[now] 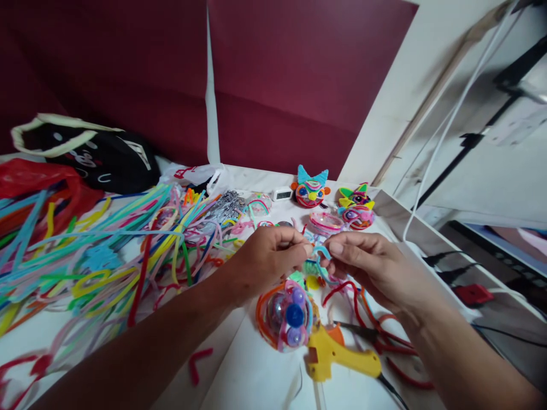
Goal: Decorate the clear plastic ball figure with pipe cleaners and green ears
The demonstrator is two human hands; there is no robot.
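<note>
Between my two hands is a short light-blue pipe cleaner (321, 250), bent into a curve. My left hand (280, 253) pinches at its left end, and my right hand (359, 256) grips the other end between thumb and fingers. Just below them on the table lies a round craft piece (287, 315) with an orange pipe-cleaner rim, purple beads and a blue one in the middle. Right of it rests a yellow hot glue gun (339, 354) on its side. Scissors (356, 329) with red handles lie partly behind my right wrist.
Many coloured pipe cleaners (141, 250) cover the left of the table. At the back stand two decorated figures, one with blue ears (311, 188) and one multicoloured (358, 208), by a small digital display (282, 194). A black bag (106, 156), power strip (453, 279) and cables line the sides.
</note>
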